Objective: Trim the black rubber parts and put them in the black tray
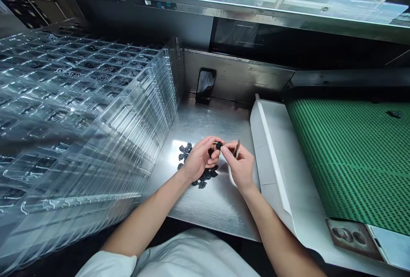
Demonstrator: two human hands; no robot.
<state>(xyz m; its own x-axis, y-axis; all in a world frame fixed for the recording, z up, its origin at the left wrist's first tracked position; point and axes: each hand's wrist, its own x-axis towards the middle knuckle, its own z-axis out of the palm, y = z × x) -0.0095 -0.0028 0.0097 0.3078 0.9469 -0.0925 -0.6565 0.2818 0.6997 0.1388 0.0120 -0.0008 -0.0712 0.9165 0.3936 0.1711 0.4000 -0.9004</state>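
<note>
My left hand [201,157] is closed around small black parts, one of them a round black part [219,145] held up at the fingertips. My right hand [239,162] pinches that same part from the other side. A slim pointed blade tool [237,149] sticks up between the right hand's fingers; its lower end is hidden. Beneath and beside my left hand, several loose black parts [202,184] with small tabs lie on the metal work surface [198,204]. What else rests in the left palm is partly hidden.
Tall stacks of clear plastic trays [128,119] with dark parts in their pockets stand at the left. A phone [206,86] leans against the back metal wall. At right, a white trough [272,149] borders a green perforated belt [352,153] carrying a black part [394,114].
</note>
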